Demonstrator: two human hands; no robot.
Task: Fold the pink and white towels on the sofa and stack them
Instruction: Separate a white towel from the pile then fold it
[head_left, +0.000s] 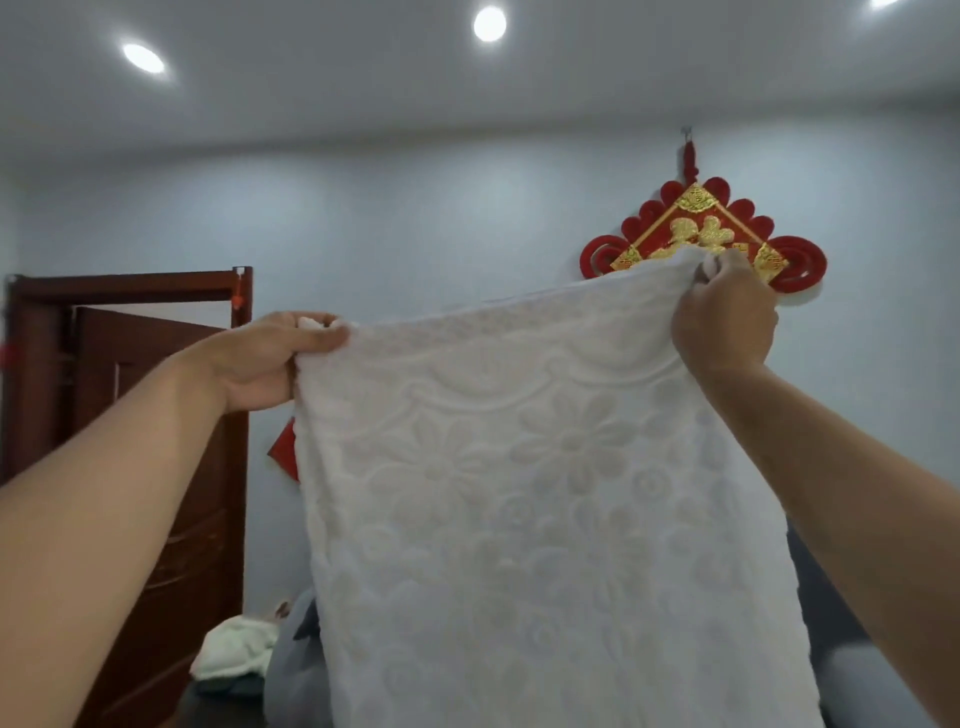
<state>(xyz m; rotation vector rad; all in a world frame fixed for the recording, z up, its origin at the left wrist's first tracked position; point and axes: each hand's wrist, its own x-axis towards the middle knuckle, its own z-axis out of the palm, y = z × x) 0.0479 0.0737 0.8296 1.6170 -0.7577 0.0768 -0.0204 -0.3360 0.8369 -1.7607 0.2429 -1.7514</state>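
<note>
White towel (545, 493) hangs mid-frame, left hand (270, 358) and right hand (727, 317) pinching top corners. Soft, limp, probably light; best held at corners.

Hanging from a hook on the pale wall (415, 223): a red knot ornament (698, 228) with a gold centre, lower edge hidden. Standing ajar at left: a dark wooden door (156, 467) in its frame (130, 286), with a small red charm (238, 301) dangling at the top corner. Peeking out beside the door: a red diamond-shaped decoration (284, 449). Glowing overhead in the ceiling (311, 78): round recessed lights (489, 23).
</note>
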